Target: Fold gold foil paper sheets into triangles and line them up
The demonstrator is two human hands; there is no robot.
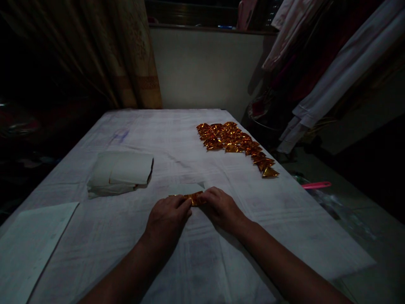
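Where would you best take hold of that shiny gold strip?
Probably near both ends, one hand from each side: the gold strip looks long and narrow, running crosswise, part showing between the left hand and the right hand.

On the cloth-covered table [196,274] I see the left hand [167,211] and right hand [221,204] pinching a small strip of orange-gold foil [195,198] between them — a pale sheet [183,188] just beyond — with shiny packets [228,137] clustered toward the far right and a folded bundle [123,169] at left.
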